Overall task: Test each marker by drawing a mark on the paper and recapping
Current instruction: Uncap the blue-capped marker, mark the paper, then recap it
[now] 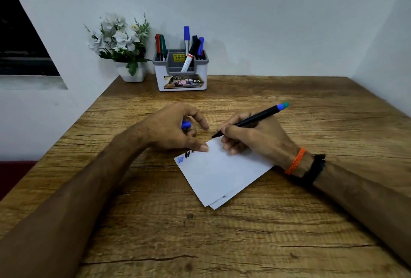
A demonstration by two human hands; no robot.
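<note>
Right hand [255, 137] grips an uncapped black-barrelled marker [249, 121] in a writing hold, its tip just off the far corner of the white paper [220, 173], over the bare desk [222, 244]. Left hand [171, 128] curls closed around a blue cap [186, 124], its thumb pressing the paper's far-left edge. Blue and black test marks [184, 157] lie along that edge. The paper sits at the desk's centre, skewed. At the far edge stand a marker holder [181, 77] with several capped markers and, left of it, a potted white-flower arrangement [124, 44].
</note>
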